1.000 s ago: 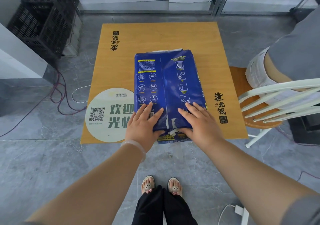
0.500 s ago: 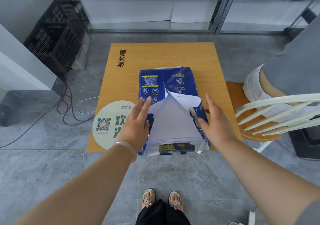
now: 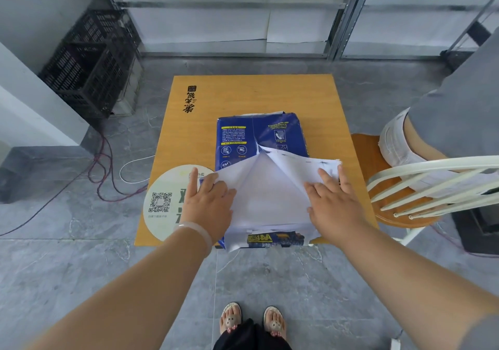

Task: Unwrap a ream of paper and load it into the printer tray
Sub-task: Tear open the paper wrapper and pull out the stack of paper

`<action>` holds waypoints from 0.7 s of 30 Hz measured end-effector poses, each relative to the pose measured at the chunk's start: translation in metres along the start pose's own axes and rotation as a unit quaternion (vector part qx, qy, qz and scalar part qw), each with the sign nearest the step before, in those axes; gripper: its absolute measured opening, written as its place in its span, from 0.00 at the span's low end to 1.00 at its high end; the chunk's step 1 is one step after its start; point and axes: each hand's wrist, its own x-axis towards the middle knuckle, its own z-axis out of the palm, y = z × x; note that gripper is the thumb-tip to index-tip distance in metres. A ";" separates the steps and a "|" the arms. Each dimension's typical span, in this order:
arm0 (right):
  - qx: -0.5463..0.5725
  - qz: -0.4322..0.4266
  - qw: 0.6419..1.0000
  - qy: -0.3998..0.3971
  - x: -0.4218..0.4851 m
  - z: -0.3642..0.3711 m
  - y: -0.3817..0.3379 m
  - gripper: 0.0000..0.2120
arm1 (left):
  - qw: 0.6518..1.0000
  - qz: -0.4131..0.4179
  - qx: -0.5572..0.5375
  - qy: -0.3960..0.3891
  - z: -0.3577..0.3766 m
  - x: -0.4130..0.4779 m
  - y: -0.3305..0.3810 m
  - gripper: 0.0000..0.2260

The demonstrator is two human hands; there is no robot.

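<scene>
A ream of paper in a blue wrapper (image 3: 243, 136) lies on the small wooden table (image 3: 256, 93), its near end at the table's front edge. The wrapper is split along its seam on the near half, and white paper (image 3: 266, 198) shows in a triangle between the flaps. My left hand (image 3: 208, 201) holds the left flap and pulls it out to the left. My right hand (image 3: 333, 201) presses the right flap (image 3: 305, 160) flat toward the right. No printer or tray is in view.
A round white QR sticker (image 3: 162, 201) is on the table's near left corner. A white-backed wooden chair (image 3: 399, 201) with a seated person (image 3: 459, 120) stands close on the right. Black crates (image 3: 91, 60) and loose cables (image 3: 108, 171) are on the floor at left.
The wrapper, whole a second ago with both hands flat on it, has been torn open along the seam. Both hands have moved apart, spreading the flaps wider.
</scene>
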 end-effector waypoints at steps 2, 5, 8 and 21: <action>-0.010 -0.011 1.000 0.007 -0.002 0.006 -0.004 0.33 | 1.000 0.003 -0.011 -0.004 0.003 -0.002 0.006 0.26; 0.035 -0.063 0.997 0.040 -0.007 0.008 -0.003 0.40 | 0.997 0.071 -0.005 -0.001 0.009 -0.007 0.005 0.30; 0.093 -0.067 0.993 -0.014 -0.012 0.012 0.000 0.41 | 0.993 0.114 0.008 0.019 0.022 -0.010 -0.005 0.24; 0.279 0.014 0.959 -0.044 -0.024 0.046 0.008 0.37 | 0.971 -0.028 -0.226 -0.069 0.065 -0.038 -0.004 0.38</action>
